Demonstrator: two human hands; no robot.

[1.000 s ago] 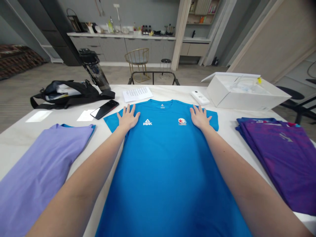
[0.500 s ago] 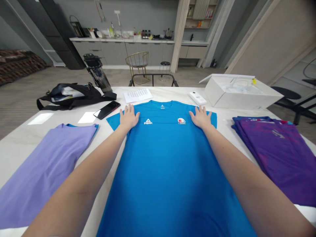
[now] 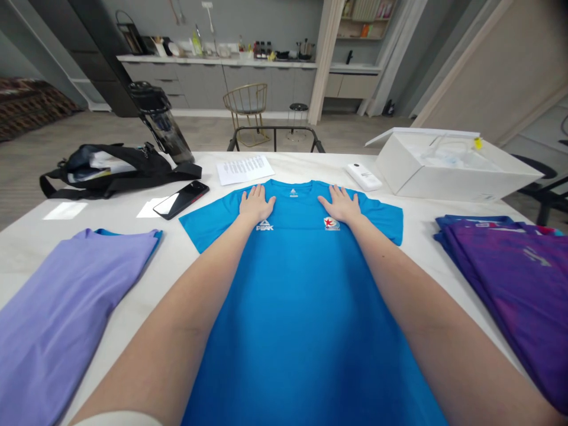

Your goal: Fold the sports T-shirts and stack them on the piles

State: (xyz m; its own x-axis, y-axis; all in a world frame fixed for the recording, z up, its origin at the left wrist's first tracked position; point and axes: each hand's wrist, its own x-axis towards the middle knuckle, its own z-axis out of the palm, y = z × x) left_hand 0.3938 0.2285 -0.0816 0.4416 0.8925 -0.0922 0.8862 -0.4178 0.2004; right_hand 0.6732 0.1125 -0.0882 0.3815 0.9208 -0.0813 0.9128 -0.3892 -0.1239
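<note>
A blue T-shirt [image 3: 297,296] with small chest logos lies spread face up on the white table, its collar at the far end and both sleeves out to the sides. My left hand [image 3: 256,205] rests flat on its left shoulder with the fingers spread, just above the white lettering. On the other shoulder lies my right hand [image 3: 341,205], also flat and open, beside the round red-and-white emblem. Neither hand grips the cloth. My forearms cover parts of the shirt's side edges.
Folded lavender shirts [image 3: 84,284] lie at left, a purple folded stack [image 3: 506,266] at right. Behind are a phone [image 3: 189,198], black bag [image 3: 106,168], dark bottle [image 3: 164,127], printed sheet [image 3: 245,170], white device [image 3: 362,177] and open white box [image 3: 448,171].
Both hands have moved inward from the sleeves to the shoulders near the collar, staying flat on the shirt. More of both sleeves now shows. The camera view has shifted closer.
</note>
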